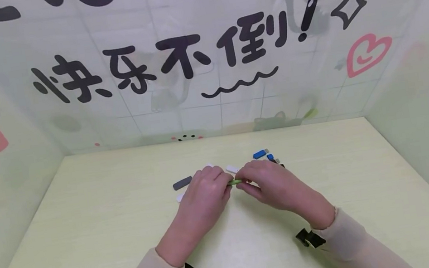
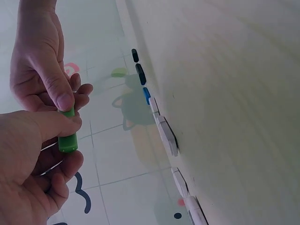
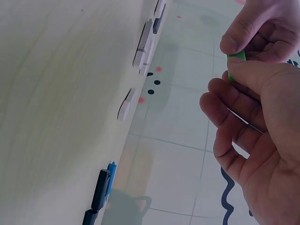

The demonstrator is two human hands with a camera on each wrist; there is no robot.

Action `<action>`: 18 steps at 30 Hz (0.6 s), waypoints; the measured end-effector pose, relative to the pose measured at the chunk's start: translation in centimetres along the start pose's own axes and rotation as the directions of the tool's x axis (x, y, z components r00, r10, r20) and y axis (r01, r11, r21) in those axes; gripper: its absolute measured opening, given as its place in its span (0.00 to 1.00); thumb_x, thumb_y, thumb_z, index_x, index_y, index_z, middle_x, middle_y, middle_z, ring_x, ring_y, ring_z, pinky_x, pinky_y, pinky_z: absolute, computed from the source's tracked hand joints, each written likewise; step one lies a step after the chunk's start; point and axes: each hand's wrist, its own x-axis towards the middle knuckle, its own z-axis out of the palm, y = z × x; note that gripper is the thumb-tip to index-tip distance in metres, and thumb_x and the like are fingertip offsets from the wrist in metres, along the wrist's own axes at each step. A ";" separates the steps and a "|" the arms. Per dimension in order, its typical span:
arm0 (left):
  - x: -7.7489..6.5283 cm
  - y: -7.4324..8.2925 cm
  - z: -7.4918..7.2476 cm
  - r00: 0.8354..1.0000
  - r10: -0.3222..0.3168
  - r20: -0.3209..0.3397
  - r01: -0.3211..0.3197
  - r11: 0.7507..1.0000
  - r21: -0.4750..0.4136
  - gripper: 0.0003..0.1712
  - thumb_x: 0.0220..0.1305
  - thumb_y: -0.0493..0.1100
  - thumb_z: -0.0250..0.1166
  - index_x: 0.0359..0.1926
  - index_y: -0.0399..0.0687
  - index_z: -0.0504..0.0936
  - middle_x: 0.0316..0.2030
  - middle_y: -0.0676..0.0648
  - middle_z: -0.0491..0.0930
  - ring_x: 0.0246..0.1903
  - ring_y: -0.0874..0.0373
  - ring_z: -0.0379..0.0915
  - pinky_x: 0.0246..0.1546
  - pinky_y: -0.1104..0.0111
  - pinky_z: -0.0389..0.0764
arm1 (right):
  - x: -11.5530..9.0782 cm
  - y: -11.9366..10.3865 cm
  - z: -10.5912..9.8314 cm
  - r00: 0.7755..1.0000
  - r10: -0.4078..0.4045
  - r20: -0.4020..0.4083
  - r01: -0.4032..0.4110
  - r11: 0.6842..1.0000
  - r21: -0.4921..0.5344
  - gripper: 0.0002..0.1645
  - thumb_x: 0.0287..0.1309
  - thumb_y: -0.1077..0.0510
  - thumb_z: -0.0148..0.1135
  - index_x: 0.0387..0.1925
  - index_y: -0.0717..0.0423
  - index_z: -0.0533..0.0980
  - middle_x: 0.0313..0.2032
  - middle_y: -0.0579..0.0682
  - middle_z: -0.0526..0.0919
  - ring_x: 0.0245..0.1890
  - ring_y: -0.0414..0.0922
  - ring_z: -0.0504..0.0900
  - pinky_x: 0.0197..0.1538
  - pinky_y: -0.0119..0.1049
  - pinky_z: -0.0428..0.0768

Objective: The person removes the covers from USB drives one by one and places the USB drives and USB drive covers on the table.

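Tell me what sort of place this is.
Probably a small work booth, perhaps set up for filming: a pale tabletop, walls on three sides, the back one printed with large Chinese characters, and a blue USB stick lying on the tabletop.

Green piece partly hidden behind fingers — topmost wall lettering cropped

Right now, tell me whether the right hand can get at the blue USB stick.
Probably yes, once freed: the right hand and left hand both pinch the green stick. The blue USB stick lies just beyond the right hand, with nothing on top of it.
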 end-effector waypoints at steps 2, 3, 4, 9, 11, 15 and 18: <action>0.0 0.0 0.0 1.000 -0.006 0.006 0.006 1.000 -0.006 0.07 0.56 0.35 0.72 0.36 0.42 0.86 0.30 0.51 0.77 0.31 0.58 0.69 0.30 0.69 0.71 | 0.0 0.0 0.0 1.000 -0.010 -0.007 0.010 1.000 -0.011 0.07 0.62 0.55 0.67 0.41 0.51 0.84 0.34 0.38 0.83 0.34 0.38 0.80 0.39 0.30 0.77; 0.0 0.1 0.0 1.000 -0.008 0.010 0.008 1.000 -0.009 0.06 0.56 0.35 0.72 0.36 0.42 0.86 0.30 0.51 0.77 0.31 0.58 0.69 0.30 0.69 0.71 | 0.0 -0.1 0.0 1.000 -0.015 -0.012 0.015 1.000 -0.017 0.07 0.62 0.55 0.67 0.41 0.51 0.84 0.34 0.39 0.83 0.34 0.38 0.79 0.39 0.30 0.77; 0.0 0.1 0.0 1.000 -0.010 0.013 0.010 1.000 -0.010 0.06 0.56 0.36 0.72 0.37 0.42 0.86 0.30 0.51 0.76 0.31 0.58 0.69 0.30 0.69 0.70 | -0.1 -0.1 0.0 1.000 -0.020 -0.017 0.020 1.000 -0.024 0.07 0.62 0.55 0.68 0.41 0.51 0.84 0.34 0.39 0.83 0.34 0.37 0.79 0.39 0.30 0.77; 0.0 0.2 -0.1 0.999 -0.018 0.028 0.018 1.000 -0.007 0.06 0.56 0.36 0.72 0.37 0.41 0.86 0.30 0.51 0.75 0.30 0.58 0.68 0.29 0.70 0.69 | -0.1 -0.3 0.0 0.997 -0.060 -0.045 0.057 0.996 -0.067 0.09 0.60 0.56 0.69 0.42 0.51 0.84 0.35 0.40 0.84 0.34 0.37 0.79 0.39 0.30 0.78; 0.0 0.3 -0.1 0.999 -0.022 0.033 0.022 1.000 -0.008 0.07 0.56 0.35 0.72 0.37 0.42 0.86 0.30 0.51 0.75 0.31 0.57 0.68 0.29 0.70 0.69 | -0.1 -0.3 0.0 0.995 -0.080 -0.058 0.075 0.994 -0.082 0.09 0.59 0.56 0.70 0.41 0.52 0.84 0.34 0.41 0.84 0.33 0.37 0.79 0.39 0.30 0.78; 0.0 0.3 -0.1 0.999 -0.025 0.039 0.026 1.000 -0.018 0.07 0.56 0.35 0.73 0.38 0.42 0.86 0.31 0.51 0.74 0.31 0.57 0.68 0.29 0.70 0.69 | 0.0 -0.4 0.1 0.990 -0.116 -0.083 0.107 0.988 -0.111 0.08 0.59 0.56 0.70 0.40 0.52 0.84 0.32 0.41 0.83 0.31 0.37 0.78 0.38 0.29 0.77; 0.0 0.4 -0.2 0.999 -0.024 0.040 0.026 0.999 -0.027 0.07 0.56 0.35 0.73 0.38 0.41 0.86 0.31 0.51 0.74 0.32 0.57 0.68 0.30 0.70 0.70 | 0.0 -0.4 0.1 0.986 -0.137 -0.094 0.124 0.983 -0.132 0.08 0.58 0.55 0.71 0.39 0.53 0.84 0.31 0.42 0.83 0.30 0.37 0.78 0.37 0.28 0.77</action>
